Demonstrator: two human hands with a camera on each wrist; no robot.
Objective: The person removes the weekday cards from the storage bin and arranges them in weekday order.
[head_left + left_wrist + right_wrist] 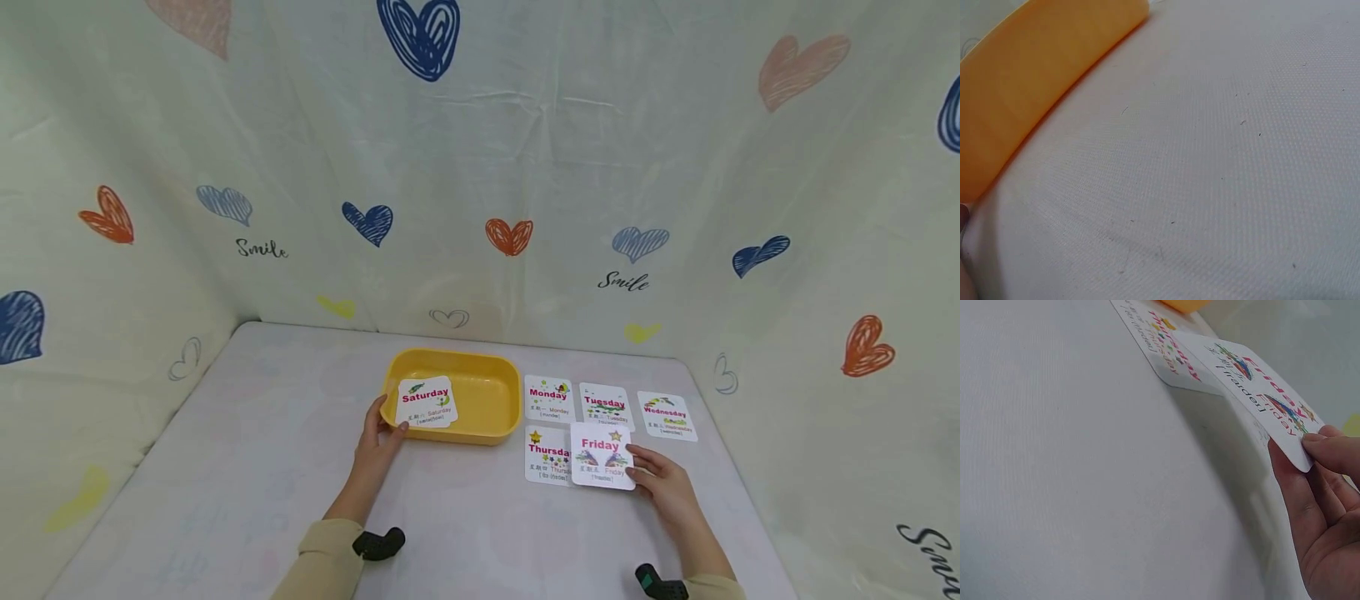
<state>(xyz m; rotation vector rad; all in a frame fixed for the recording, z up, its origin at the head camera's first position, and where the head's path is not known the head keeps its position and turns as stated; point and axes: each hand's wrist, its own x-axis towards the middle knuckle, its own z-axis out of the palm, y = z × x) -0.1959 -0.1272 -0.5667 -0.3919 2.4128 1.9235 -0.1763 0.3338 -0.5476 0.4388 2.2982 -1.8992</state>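
Between its thumb and fingers, my right hand (667, 485) pinches the Friday card (602, 467) by its right edge. The right wrist view shows this card (1235, 362) raised off the table, its shadow beneath. It partly covers the Thursday card (543, 468) in the head view. My left hand (375, 450) grips the near left corner of a yellow tray (487, 392), thumb at the rim. Inside the tray's left part lies the Saturday card (426, 408), with another card's edge showing under it. In the left wrist view, only the tray's outer wall (1029, 81) and a sliver of hand appear.
Above the Thursday card, a row holds the Monday card (549, 400), the Tuesday card (606, 400) and the Wednesday card (667, 425). All lie on a white-covered table (465, 517). A curtain (450, 167) printed with hearts stands behind and at both sides.
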